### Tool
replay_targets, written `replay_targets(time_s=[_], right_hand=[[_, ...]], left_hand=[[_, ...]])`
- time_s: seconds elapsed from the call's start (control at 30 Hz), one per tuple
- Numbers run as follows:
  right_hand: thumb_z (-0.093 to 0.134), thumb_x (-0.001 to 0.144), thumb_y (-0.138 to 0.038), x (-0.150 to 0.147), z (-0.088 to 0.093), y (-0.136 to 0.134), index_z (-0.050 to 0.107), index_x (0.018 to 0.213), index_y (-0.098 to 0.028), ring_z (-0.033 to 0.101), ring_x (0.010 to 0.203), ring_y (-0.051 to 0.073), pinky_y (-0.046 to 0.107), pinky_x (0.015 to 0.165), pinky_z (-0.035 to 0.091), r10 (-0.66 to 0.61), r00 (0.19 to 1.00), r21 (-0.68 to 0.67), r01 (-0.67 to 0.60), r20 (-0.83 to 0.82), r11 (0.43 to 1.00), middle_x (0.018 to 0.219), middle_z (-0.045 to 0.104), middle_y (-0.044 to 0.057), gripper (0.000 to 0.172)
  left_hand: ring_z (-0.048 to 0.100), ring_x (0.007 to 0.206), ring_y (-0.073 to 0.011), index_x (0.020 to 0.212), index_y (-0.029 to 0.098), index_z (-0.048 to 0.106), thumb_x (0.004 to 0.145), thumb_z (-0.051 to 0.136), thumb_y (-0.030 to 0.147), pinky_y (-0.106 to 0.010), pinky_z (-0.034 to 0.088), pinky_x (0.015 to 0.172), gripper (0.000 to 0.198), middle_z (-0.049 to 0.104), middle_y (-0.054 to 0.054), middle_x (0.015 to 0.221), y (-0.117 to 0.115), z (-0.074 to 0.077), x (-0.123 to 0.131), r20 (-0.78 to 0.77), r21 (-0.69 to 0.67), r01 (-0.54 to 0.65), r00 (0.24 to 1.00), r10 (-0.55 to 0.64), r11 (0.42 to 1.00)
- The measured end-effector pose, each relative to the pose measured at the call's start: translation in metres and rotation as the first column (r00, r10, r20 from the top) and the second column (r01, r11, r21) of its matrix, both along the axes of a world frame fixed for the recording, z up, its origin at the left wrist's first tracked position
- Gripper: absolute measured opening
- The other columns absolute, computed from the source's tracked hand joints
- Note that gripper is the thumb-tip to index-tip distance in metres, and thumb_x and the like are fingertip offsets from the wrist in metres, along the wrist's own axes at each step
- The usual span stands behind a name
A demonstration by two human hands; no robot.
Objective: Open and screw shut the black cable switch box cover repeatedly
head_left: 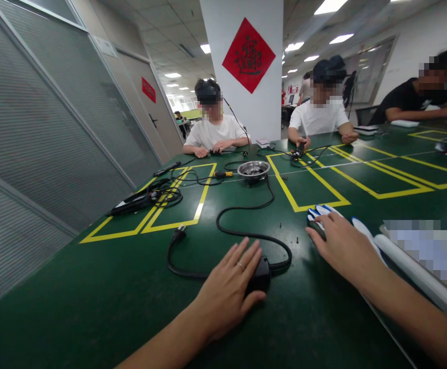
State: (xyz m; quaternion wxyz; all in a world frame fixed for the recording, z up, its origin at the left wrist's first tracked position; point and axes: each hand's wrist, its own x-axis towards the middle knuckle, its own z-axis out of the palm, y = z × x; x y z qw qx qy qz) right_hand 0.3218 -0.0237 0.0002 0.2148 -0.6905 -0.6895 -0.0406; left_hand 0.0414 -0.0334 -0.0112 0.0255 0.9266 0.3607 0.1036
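Observation:
My left hand [233,279] lies with fingers stretched over a black box [261,271] on a power cord. From this box one cord [187,275] runs left to a two-pin plug [179,233]. Another black cable [246,207] curves away from it toward the far side. On the right, my right hand [340,241] grips a small dark rounded object [317,230] between thumb and fingers; its kind is not clear. Under and beside that hand are white gloves with blue edges [365,230].
A metal bowl [254,169] holds small parts. Black cables and tools [150,197] lie at left, near a yellow-and-black handle [223,175]. Small screws [297,240] sit before my right hand. Yellow tape marks the green table [92,302]. Several people sit opposite, two handling things.

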Motion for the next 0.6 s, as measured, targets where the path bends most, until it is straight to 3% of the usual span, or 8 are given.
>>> replay_targets(time_s=[0.13,0.23,0.37,0.47,0.6], right_hand=[[0.06,0.074,-0.039,0.02,-0.017,0.001,0.06,0.072,-0.017,0.063,0.059,0.031,0.04,0.052,0.042,-0.053,0.999,-0.138,0.053,0.0,0.989,0.066,0.064,0.015,0.022],[0.064,0.07,-0.035,0.024,-0.021,0.007,0.057,0.065,-0.019,0.062,0.054,0.027,0.037,0.051,0.04,-0.049,0.994,-0.147,0.035,-0.095,0.989,0.06,0.063,0.012,0.018],[0.061,0.073,-0.038,0.03,0.006,0.019,0.062,0.074,-0.019,0.057,0.047,0.017,0.03,0.047,0.041,0.006,0.937,-0.09,-0.04,-0.348,0.995,0.059,0.064,0.006,0.019],[0.056,0.078,-0.043,0.038,0.034,0.025,0.059,0.085,-0.018,0.051,0.04,0.012,0.027,0.04,0.039,0.063,0.823,0.027,-0.059,-0.564,0.998,0.063,0.065,0.003,0.026],[0.046,0.087,-0.04,0.036,0.046,0.023,0.046,0.095,-0.022,0.052,0.047,0.01,0.025,0.04,0.042,0.164,0.667,0.305,0.1,-0.727,0.947,0.082,0.063,0.003,0.02]], left_hand=[[0.032,0.138,-0.0293,0.15,0.022,0.014,0.094,0.051,0.035,-0.046,0.032,0.111,0.068,0.032,-0.009,0.152,-0.001,-0.005,0.003,-0.04,-0.092,-0.011,0.999,0.007,0.996],[0.032,0.138,-0.0307,0.15,0.023,0.014,0.094,0.051,0.034,-0.048,0.031,0.112,0.068,0.027,-0.009,0.154,-0.001,-0.006,0.002,-0.015,-0.071,-0.004,1.0,0.003,0.997],[0.032,0.137,-0.0315,0.148,0.023,0.021,0.092,0.054,0.037,-0.052,0.031,0.111,0.066,0.024,-0.011,0.154,-0.002,-0.004,-0.002,0.048,-0.043,-0.009,0.999,0.011,0.999],[0.038,0.133,-0.0285,0.143,0.024,0.031,0.094,0.052,0.034,-0.049,0.035,0.109,0.055,0.034,-0.01,0.149,-0.001,-0.002,-0.005,0.087,-0.067,0.037,0.996,-0.031,0.997],[0.045,0.126,-0.0254,0.135,0.025,0.041,0.094,0.051,0.024,-0.045,0.04,0.105,0.042,0.042,-0.008,0.143,0.001,-0.002,-0.007,0.11,-0.105,0.097,0.99,-0.085,0.99]])
